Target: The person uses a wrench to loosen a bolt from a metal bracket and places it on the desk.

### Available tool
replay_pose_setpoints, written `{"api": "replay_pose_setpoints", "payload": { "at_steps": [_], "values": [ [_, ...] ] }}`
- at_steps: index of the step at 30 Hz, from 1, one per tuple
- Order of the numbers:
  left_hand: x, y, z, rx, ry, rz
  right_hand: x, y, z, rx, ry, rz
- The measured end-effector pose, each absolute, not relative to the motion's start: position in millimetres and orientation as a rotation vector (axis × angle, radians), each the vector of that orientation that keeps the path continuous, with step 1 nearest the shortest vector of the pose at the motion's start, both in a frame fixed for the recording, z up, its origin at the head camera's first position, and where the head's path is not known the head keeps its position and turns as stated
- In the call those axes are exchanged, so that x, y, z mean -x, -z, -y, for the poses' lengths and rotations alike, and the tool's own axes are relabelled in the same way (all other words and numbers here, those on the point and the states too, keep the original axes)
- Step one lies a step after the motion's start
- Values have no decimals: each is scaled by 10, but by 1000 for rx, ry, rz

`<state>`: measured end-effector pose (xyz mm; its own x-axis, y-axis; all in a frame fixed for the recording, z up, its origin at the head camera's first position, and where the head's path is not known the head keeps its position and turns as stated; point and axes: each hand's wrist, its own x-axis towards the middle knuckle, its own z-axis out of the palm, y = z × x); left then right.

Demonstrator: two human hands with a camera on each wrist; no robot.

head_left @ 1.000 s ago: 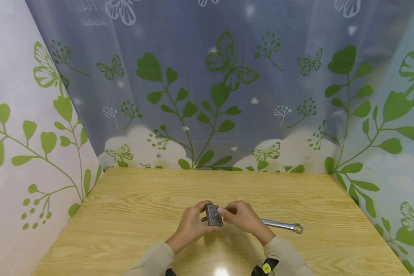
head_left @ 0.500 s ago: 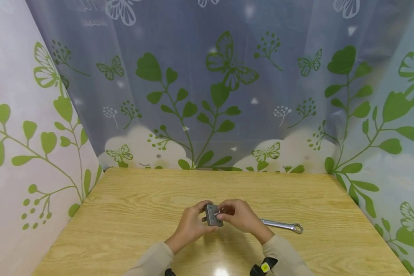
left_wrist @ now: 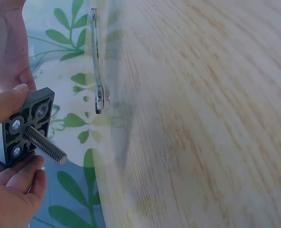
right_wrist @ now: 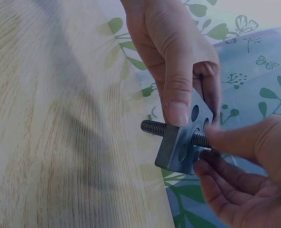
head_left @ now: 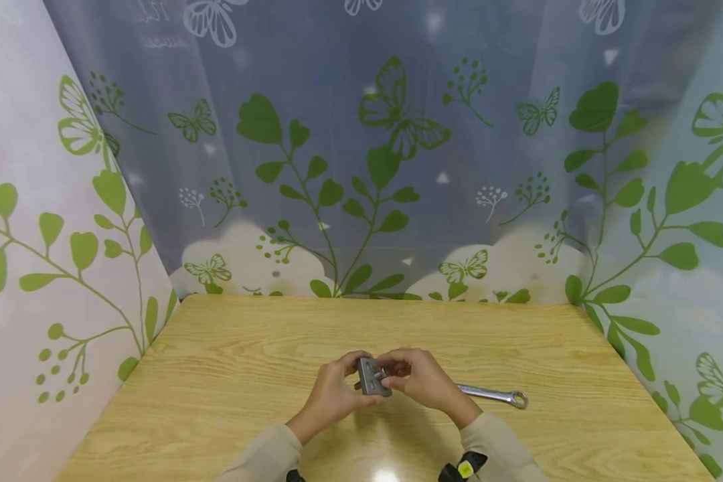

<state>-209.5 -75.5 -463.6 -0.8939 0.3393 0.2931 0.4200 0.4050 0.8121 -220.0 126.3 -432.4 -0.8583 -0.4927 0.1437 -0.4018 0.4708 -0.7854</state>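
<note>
My left hand (head_left: 328, 398) grips a grey square plate (head_left: 369, 385) by its edges, up off the table, with holes near its corners. Through the plate's middle runs a threaded rod (left_wrist: 45, 145), which sticks out on both sides. In the right wrist view, the left thumb lies along the plate's edge, and the rod (right_wrist: 154, 127) shows left of the plate. My right hand (head_left: 426, 380) pinches the rod's other end, thumb against it and fingers curled close to the plate's face. The fingers partly hide that end.
A shiny metal wrench (head_left: 495, 393) lies on the wooden table (head_left: 247, 355) to the right, its ring end outward and its other end hidden behind the right hand. A leaf-and-butterfly printed curtain (head_left: 337, 167) stands behind the table and along both sides.
The right thumb and fingers have shifted on the rod's end, from tips pressed together to spread apart to a pinch around it. The left hand keeps its hold on the plate.
</note>
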Motion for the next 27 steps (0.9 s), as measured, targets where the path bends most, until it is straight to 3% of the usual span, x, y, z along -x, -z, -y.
{"api": "replay_pose_setpoints", "payload": {
  "at_steps": [15,27],
  "values": [
    [2089,4635,744,683,1524,2571,2187,4300,-1213,643,1255,-2698],
    [2079,4641,750,677,1577,2567,2179,4254,-1240,842,1288,-2631]
  ]
}}
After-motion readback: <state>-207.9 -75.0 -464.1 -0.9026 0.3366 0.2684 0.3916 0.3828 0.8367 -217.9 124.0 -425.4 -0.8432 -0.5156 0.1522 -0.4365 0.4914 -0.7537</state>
